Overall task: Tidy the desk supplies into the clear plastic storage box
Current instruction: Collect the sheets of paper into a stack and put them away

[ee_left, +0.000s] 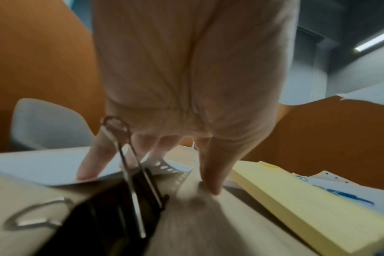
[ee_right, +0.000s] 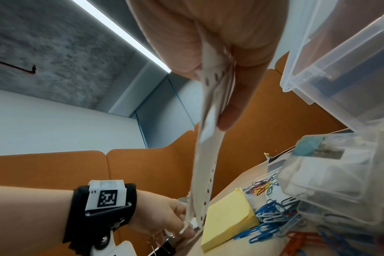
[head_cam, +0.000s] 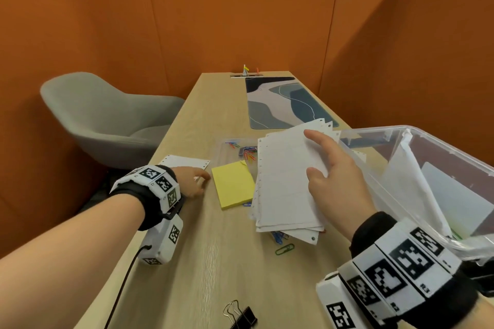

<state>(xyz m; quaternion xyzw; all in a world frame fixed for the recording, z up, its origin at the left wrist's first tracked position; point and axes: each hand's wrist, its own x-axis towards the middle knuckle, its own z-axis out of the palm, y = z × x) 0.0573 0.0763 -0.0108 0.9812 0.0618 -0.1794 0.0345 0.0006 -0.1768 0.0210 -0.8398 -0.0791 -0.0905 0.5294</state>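
Observation:
My right hand grips a stack of white punched paper, thumb on top, lifted above the desk beside the clear plastic storage box. White sheets lean inside the box. My left hand rests with straight fingers on a single punched sheet, its thumb on the desk. A yellow sticky-note pad lies between the hands. A black binder clip sits under my left wrist.
Coloured paper clips lie scattered behind and under the paper stack, and a green one lies nearer me. Another black binder clip lies by the near edge. A patterned desk mat lies farther back. A grey chair stands on the left.

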